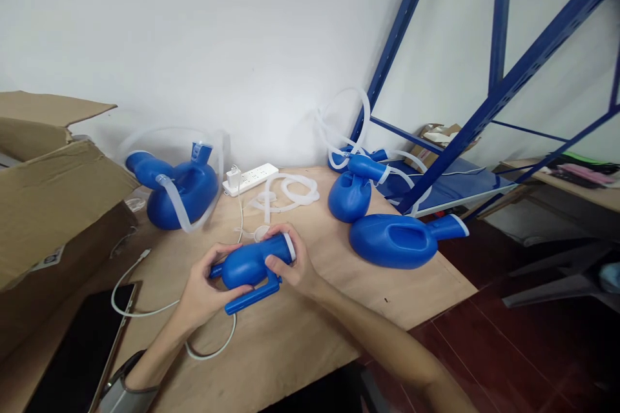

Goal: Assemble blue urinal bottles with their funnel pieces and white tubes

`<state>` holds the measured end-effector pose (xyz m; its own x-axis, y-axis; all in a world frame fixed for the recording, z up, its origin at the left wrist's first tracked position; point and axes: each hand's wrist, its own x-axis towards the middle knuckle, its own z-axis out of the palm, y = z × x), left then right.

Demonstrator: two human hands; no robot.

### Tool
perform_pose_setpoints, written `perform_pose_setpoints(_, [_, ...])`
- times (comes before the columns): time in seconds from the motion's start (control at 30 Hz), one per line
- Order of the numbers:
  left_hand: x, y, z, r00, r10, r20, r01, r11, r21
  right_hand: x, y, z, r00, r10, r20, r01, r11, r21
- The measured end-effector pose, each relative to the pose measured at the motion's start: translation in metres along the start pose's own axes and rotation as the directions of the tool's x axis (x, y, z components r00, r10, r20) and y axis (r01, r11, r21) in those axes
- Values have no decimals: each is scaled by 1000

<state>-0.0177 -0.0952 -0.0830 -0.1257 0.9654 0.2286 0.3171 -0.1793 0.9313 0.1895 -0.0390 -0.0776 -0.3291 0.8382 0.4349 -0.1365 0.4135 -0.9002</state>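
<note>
1. The left hand (204, 282) and right hand (299, 266) grip the blue urinal head (246, 264) above the desk (334, 310).
2. Hug its round belly snugly; don't squash it.
3. Hold the white rim (289, 248) steady.

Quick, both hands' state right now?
Left hand: holding the blue container around its rounded body.
Right hand: holding the same container near its white rim, thumb across the near side.
</note>
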Motion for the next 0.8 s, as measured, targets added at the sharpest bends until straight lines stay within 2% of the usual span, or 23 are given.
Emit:
perform_pose_setpoints(0.17, [0,-1,0,997,71,-4,-71,997,27,-2,0,-6,998,-12,63,14,999,-39])
perform_pose_setpoints(0.33, [0,-3,0,988,138,61,-145,983,115,-6,10,-5,988,6,157,-19,997,79])
perform_pose_setpoints(0.43, [-5,-7,2,979,204,24,-205,964,168,-10,15,-2,987,7,159,-32,988,154])
perform_pose_setpoints(0.53, [-9,-9,5,971,237,-29,-228,957,176,-10,19,-3,985,19,170,-45,987,152])
perform_pose_setpoints(0.7, [3,-10,5,994,97,45,-101,990,99,10,41,-20,932,172,319,-227,963,144])
perform_pose_setpoints(0.73, [7,-11,4,998,61,24,-62,996,58,17,47,-24,928,205,311,-253,960,124])
perform_pose_setpoints(0.8, [16,-16,0,996,-38,-77,33,998,-61,30,59,-30,948,236,213,-247,969,23])
